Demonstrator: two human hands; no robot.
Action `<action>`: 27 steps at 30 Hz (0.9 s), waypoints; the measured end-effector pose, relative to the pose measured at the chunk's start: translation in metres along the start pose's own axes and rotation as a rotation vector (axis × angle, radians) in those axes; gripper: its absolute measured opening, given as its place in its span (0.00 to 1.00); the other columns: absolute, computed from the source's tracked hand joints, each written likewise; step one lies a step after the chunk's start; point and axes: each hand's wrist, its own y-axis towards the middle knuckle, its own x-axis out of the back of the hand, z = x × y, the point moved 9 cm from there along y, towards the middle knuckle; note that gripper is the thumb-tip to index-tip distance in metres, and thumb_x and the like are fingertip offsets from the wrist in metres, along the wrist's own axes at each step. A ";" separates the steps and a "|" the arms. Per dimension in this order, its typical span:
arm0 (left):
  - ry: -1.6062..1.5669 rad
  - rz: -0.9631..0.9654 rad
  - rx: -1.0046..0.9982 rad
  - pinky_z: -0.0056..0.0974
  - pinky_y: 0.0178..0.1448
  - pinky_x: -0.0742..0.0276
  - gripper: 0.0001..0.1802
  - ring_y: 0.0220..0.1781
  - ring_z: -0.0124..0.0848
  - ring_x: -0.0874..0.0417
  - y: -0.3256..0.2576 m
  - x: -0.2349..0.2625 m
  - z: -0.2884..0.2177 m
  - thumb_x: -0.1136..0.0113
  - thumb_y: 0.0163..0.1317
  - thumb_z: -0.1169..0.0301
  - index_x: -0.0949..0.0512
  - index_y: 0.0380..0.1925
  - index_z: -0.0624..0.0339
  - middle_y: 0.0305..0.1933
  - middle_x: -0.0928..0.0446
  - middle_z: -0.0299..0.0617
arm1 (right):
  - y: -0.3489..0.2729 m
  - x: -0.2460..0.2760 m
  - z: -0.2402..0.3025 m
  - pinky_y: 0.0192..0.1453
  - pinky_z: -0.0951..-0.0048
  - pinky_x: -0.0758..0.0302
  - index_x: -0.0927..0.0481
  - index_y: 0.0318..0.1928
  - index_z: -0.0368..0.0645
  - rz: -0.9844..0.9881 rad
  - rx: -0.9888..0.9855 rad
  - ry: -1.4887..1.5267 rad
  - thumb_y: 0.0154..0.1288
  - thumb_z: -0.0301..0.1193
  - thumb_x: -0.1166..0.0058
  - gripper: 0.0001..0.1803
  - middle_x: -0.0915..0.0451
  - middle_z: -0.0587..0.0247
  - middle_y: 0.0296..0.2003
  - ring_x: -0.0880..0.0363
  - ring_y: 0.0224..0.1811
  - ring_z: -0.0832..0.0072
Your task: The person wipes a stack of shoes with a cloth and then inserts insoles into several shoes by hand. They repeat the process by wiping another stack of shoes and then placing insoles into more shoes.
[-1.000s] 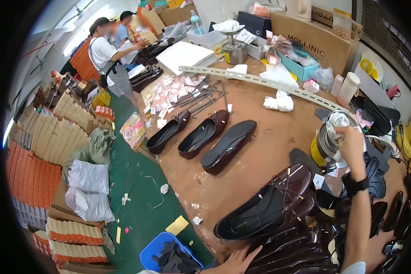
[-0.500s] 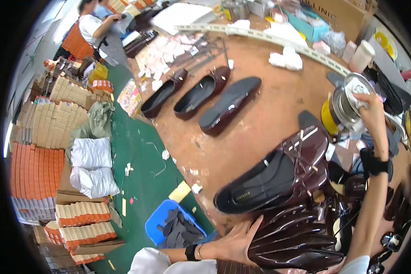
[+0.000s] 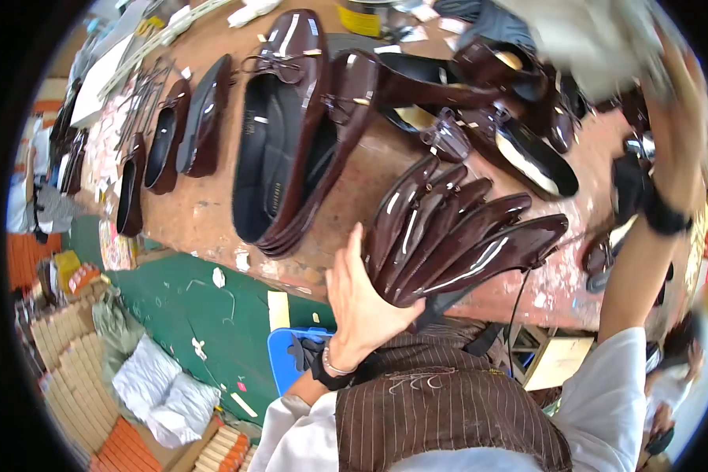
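My left hand (image 3: 360, 303) cups the near ends of a fanned stack of glossy maroon shoes (image 3: 456, 240) at the table's front edge, with its fingers hidden under the stack. My right hand (image 3: 672, 94) is raised at the upper right, blurred, and grips a pale rag (image 3: 594, 39). A black band sits on that wrist. A second nested stack of maroon shoes with black lining (image 3: 291, 134) lies just beyond my left hand. More maroon shoes (image 3: 519, 149) are scattered below the rag.
Three dark shoes (image 3: 165, 138) lie in a row at the left of the brown table (image 3: 204, 216). A yellow tin (image 3: 362, 16) stands at the far edge. Below the table are a blue crate (image 3: 287, 358), green floor, white bags (image 3: 161, 389) and stacked boxes (image 3: 67, 346).
The view has dropped close over the table. My left hand moved from lying flat on the shoe pile to cupping the fanned stack. My right hand rose from the tin with the rag.
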 end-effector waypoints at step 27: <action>0.406 -0.100 -0.357 0.56 0.66 0.41 0.76 0.61 0.57 0.33 -0.039 -0.074 -0.041 0.19 0.30 0.48 0.55 0.74 0.75 0.64 0.37 0.64 | -0.365 -0.151 -0.063 0.33 0.58 0.27 0.20 0.47 0.53 0.050 0.111 -1.017 0.48 0.39 0.30 0.23 0.24 0.55 0.29 0.23 0.29 0.58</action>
